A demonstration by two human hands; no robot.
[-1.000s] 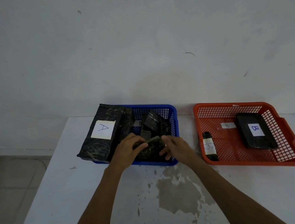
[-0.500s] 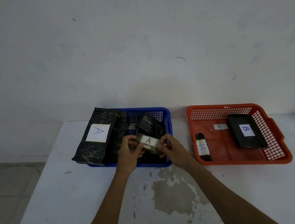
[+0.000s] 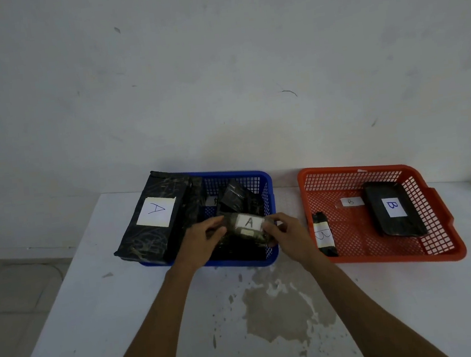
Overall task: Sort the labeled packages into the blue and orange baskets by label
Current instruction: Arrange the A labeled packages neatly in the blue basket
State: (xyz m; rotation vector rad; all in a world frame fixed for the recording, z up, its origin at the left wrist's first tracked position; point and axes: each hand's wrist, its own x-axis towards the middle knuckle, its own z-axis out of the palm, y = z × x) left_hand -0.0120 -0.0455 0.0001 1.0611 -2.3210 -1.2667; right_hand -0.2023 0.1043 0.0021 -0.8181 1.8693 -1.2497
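Over the blue basket (image 3: 264, 181), a mesh-walled plastic tub, the left hand (image 3: 203, 240) and right hand (image 3: 289, 235) pinch the ends of a small, crinkly black-wrapped package (image 3: 246, 228) with a white "A" label; fingers curl closed around it. The orange basket (image 3: 442, 248) sits beside.

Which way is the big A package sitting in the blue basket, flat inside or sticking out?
Sticking out. The big A package leans tilted on the blue basket's left rim, overhanging it.
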